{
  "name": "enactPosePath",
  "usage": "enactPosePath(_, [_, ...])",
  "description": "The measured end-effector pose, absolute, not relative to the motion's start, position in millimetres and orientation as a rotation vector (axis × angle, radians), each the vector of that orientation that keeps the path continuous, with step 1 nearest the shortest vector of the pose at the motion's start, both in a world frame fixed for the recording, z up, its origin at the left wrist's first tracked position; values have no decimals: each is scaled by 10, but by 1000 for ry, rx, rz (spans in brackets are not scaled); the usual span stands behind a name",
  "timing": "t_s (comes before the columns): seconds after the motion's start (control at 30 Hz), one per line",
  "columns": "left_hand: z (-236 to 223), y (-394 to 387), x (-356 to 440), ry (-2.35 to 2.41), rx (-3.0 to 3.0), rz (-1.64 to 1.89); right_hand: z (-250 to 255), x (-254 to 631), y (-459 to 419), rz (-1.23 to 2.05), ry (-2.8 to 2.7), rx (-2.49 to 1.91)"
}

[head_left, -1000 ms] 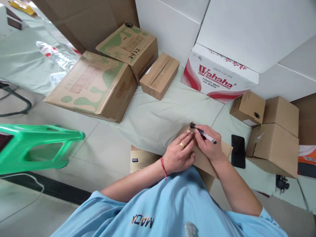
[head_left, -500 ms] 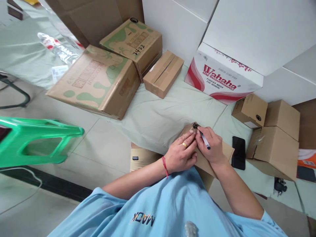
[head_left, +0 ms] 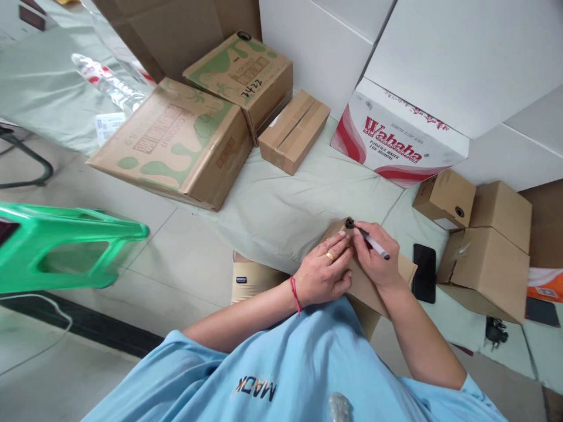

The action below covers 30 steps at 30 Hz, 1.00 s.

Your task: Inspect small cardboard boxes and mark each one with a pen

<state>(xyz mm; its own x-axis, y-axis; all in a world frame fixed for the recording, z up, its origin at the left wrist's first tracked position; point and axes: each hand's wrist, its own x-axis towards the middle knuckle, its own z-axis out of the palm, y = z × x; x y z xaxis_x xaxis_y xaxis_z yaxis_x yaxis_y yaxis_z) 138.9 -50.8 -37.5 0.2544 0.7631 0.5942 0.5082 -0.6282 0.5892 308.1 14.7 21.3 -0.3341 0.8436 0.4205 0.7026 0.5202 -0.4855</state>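
A small brown cardboard box (head_left: 407, 266) rests on my lap. My left hand (head_left: 324, 275), with a gold ring and a red string at the wrist, lies on the box top, its fingers close together and pressing the box down. My right hand (head_left: 375, 258) grips a marker pen (head_left: 373, 241) with its tip at a black scribbled spot (head_left: 349, 223) on the box's far corner. Both hands touch each other over the box.
A black phone (head_left: 424, 272) lies to the right of the box. Several brown cartons (head_left: 486, 272), a red and white Wahaha carton (head_left: 398, 140), green-printed cartons (head_left: 176, 146) and a small taped box (head_left: 294, 130) surround a pale cloth (head_left: 285, 205). A green plastic stool (head_left: 65, 249) stands left.
The marker has swung in my right hand as its tip works at the black spot on the corner. My left hand stays on the box. The view drifted slightly.
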Motion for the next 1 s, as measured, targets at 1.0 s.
enactPosePath(1.0, [-388,-506,1384,1164,2275,1316,244,3103,154,329,-2126,-1128])
